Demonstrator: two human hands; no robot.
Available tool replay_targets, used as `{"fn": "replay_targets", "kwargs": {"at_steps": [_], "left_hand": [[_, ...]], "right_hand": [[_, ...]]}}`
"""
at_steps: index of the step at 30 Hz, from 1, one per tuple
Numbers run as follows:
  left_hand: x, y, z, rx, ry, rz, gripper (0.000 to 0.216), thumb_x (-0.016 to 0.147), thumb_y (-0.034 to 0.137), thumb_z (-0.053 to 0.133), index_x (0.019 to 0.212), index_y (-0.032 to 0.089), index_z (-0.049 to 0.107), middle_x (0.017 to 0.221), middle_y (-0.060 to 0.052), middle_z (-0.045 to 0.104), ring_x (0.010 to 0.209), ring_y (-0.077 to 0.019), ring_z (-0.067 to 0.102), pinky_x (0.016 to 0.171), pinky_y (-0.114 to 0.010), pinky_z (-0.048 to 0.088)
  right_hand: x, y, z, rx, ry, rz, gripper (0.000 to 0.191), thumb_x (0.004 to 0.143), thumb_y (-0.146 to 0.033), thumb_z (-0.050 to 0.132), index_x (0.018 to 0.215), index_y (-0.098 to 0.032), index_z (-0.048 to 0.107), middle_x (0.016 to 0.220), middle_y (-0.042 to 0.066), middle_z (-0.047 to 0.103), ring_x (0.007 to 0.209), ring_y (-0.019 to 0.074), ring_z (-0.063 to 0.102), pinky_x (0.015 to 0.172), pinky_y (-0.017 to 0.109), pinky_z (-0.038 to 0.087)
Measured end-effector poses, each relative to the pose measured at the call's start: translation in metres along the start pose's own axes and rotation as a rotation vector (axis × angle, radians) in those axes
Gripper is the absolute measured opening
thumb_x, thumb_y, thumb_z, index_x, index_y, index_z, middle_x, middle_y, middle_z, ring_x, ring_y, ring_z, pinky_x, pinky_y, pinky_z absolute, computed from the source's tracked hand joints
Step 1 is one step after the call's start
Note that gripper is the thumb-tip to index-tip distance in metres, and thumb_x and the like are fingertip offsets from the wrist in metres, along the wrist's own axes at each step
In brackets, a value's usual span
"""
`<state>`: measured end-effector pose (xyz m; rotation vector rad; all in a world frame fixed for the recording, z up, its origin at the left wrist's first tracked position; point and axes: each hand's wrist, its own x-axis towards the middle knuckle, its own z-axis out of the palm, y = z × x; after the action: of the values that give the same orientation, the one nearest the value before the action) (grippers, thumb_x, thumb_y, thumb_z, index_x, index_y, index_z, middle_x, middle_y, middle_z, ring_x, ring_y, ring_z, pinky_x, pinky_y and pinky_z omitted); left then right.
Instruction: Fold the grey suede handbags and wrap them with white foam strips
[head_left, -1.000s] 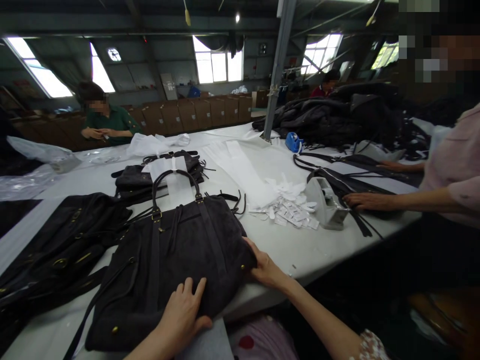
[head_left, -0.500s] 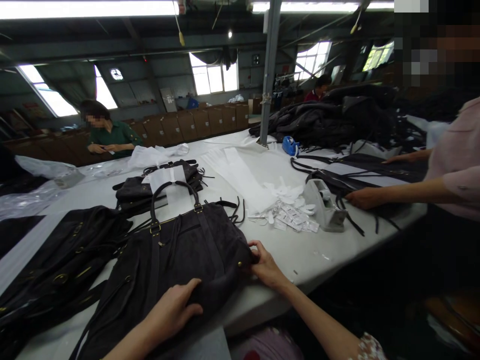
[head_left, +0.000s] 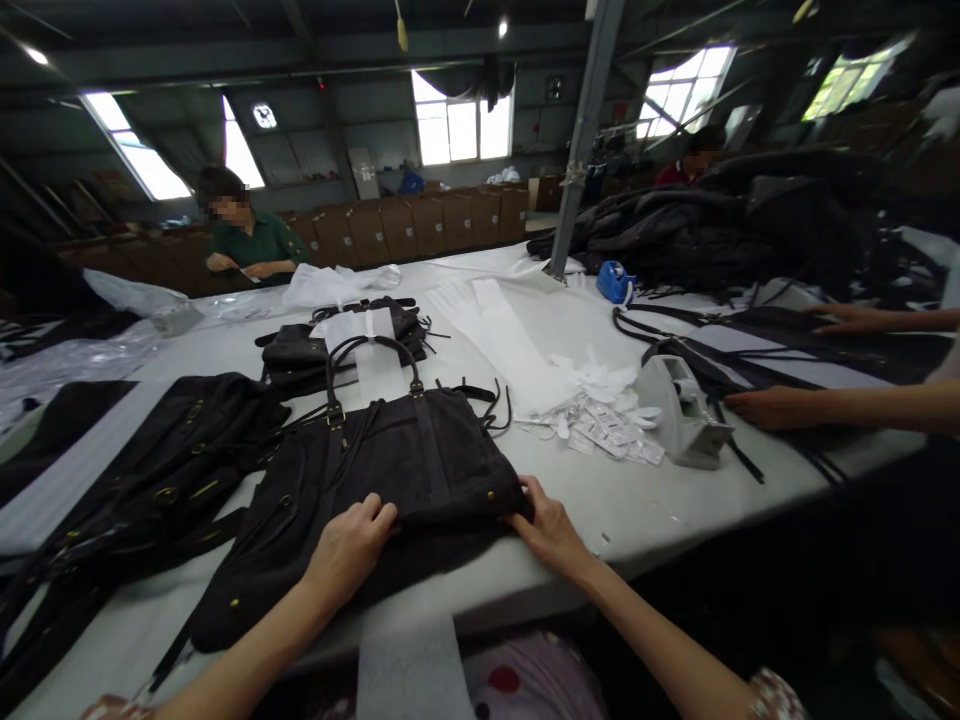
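A dark handbag [head_left: 390, 470] with two looped handles and brass-coloured fittings lies flat on the white table in front of me. My left hand [head_left: 354, 545] has its fingers closed on the bag's near bottom edge, left of the middle. At the bag's right bottom corner, my right hand [head_left: 546, 525] pinches the fabric between thumb and fingers. Below the left hand, a strip of white sheet [head_left: 412, 665] hangs over the table's front edge by my lap.
More dark bags [head_left: 202, 450] lie at left, one under a white strip. Paper tags [head_left: 600, 420] are heaped beside a grey tape dispenser [head_left: 682, 415]; a blue dispenser [head_left: 616, 283] stands behind. A co-worker's hands [head_left: 780, 405] rest on another bag at right. A post [head_left: 589, 140] rises beyond.
My left hand has gone from thumb and finger apart to gripping the bag's bottom edge. The bag's near side has been drawn up and straightened. The camera view has turned slightly.
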<state>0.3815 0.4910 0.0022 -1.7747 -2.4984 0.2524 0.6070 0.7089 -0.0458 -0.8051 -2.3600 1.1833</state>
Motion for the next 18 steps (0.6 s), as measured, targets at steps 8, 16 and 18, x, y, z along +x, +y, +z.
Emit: {"fn": "replay_targets", "kwargs": {"at_steps": [8, 16, 18], "left_hand": [[0.006, 0.0, -0.023, -0.043, -0.005, 0.117, 0.025, 0.098, 0.031, 0.03, 0.098, 0.022, 0.053, 0.093, -0.004, 0.056, 0.08, -0.0186, 0.055, 0.063, -0.029, 0.039], [-0.044, -0.033, -0.039, -0.004, -0.031, -0.054, 0.073, 0.067, 0.052, 0.074, 0.128, 0.027, 0.041, 0.102, -0.008, 0.057, 0.095, -0.0289, 0.052, 0.081, -0.04, 0.037], [-0.069, -0.058, -0.036, 0.009, -0.067, -0.151, 0.069, 0.062, 0.053, 0.077, 0.118, 0.024, 0.049, 0.098, -0.007, 0.058, 0.093, -0.0287, 0.054, 0.082, -0.04, 0.037]], "right_hand": [[0.017, -0.089, -0.019, -0.68, -0.04, -0.567, 0.079, 0.071, -0.032, 0.074, 0.139, -0.02, 0.037, 0.131, 0.017, 0.049, 0.118, 0.0365, 0.044, 0.098, 0.049, 0.027], [0.067, -0.069, 0.023, -0.913, -0.209, -0.588, 0.011, 0.069, -0.007, 0.057, 0.077, -0.015, 0.059, 0.079, 0.009, 0.063, 0.075, 0.0222, 0.055, 0.069, 0.035, 0.029], [0.074, -0.068, 0.018, -0.906, -0.194, -0.658, 0.007, 0.071, -0.012, 0.059, 0.076, -0.016, 0.058, 0.081, 0.009, 0.063, 0.079, 0.0234, 0.054, 0.07, 0.034, 0.03]]}}
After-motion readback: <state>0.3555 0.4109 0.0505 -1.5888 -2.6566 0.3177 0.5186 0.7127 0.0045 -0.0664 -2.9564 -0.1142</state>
